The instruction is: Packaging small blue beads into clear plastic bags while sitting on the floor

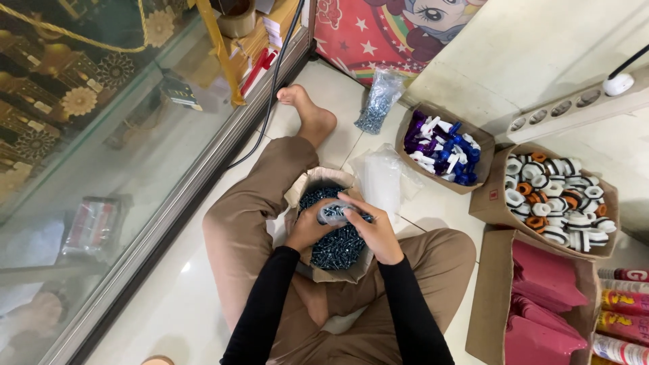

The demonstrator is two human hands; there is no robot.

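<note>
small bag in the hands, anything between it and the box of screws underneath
Nothing visible. The small clear bag is held by the left hand and right hand directly over the open box of dark screws in the lap, with only air between.

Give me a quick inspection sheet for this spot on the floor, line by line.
Surface: pale tiled floor.
Job's things: small clear bag held over an open sack of dark screws.
Clutter: filled screw bag, box of purple and blue parts, box of white and orange parts, pink bags.
Grippers: left hand and right hand both grip the small bag.
Cables: black cable; power strip.
Surroundings: glass cabinet.
</note>
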